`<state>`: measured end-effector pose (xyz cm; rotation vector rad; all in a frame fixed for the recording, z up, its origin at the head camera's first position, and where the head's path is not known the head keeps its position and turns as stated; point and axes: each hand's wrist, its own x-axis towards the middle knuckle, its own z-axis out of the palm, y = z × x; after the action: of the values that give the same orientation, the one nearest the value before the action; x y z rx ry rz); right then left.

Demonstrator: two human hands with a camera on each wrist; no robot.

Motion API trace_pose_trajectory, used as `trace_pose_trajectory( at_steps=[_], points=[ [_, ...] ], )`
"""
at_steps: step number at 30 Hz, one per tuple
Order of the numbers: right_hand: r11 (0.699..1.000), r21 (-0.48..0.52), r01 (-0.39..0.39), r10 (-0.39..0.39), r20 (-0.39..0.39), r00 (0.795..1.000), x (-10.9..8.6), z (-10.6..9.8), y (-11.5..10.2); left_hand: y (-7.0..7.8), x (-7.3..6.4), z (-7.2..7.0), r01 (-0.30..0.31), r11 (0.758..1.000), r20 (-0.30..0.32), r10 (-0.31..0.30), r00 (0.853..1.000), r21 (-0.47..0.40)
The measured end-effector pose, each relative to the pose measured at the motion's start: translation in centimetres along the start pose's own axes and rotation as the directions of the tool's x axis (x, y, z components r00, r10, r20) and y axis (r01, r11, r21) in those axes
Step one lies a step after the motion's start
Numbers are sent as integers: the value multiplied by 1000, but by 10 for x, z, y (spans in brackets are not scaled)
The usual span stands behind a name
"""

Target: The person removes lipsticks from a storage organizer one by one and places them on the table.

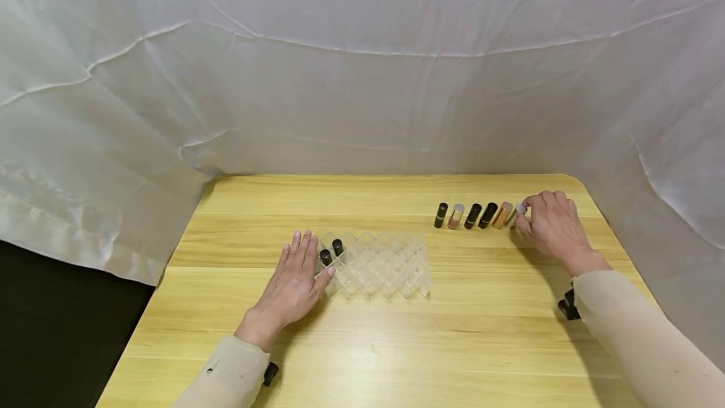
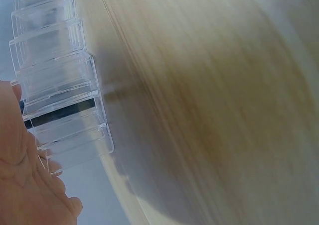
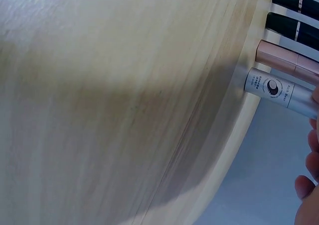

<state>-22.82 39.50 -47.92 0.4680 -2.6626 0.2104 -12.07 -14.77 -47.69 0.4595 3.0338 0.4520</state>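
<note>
At the right end of a row of standing lipstick tubes, my right hand (image 1: 555, 225) pinches the top of a silver lipstick tube (image 3: 270, 87) between thumb and fingers. Printed lettering and a dark round logo show on its lower part in the right wrist view. My left hand (image 1: 293, 282) rests against the left end of a clear organizer (image 1: 391, 269) with diamond-shaped compartments, its fingers straight and its thumb at the near side. Two black lipstick tubes, one farther back (image 1: 338, 246) and one nearer (image 1: 325, 257), stand in compartments beside that hand.
Left of the silver tube stand a rose-gold tube (image 1: 502, 215), two black tubes (image 1: 488, 215) (image 1: 472, 216), a pink tube with a silver cap (image 1: 455, 216) and another black tube (image 1: 440, 215). The wooden table (image 1: 396, 345) meets pale cloth (image 1: 396, 112) at its back.
</note>
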Motion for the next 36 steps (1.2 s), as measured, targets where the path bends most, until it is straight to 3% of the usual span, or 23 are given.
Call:
trace_pose_trajectory(
  at_steps=[7, 15, 18, 24, 33, 36],
  points=[
    [1000, 10, -10, 10, -20, 1000, 2, -3, -3, 0, 0, -1, -3, 1000, 1, 3, 1000, -5],
    [998, 24, 52, -47, -177, 983, 15, -14, -22, 0, 0, 0, -7, 1000, -1, 7, 1000, 5],
    [995, 18, 102, -94, -236, 967, 23, -17, -38, 0, 0, -1, -7, 1000, 0, 7, 1000, 5],
    [981, 16, 194, -176, -360, 916, 39, -15, -76, 1, 1, -2, -9, 1000, 5, 9, 1000, 14],
    [949, 40, 313, -278, -363, 889, 53, -11, -144, 6, 4, -4, -14, 999, 17, 13, 1000, 40],
    [938, 59, 340, -301, -341, 890, 56, -8, -168, 6, 4, -4, -18, 998, 16, 17, 1000, 61]
  ],
)
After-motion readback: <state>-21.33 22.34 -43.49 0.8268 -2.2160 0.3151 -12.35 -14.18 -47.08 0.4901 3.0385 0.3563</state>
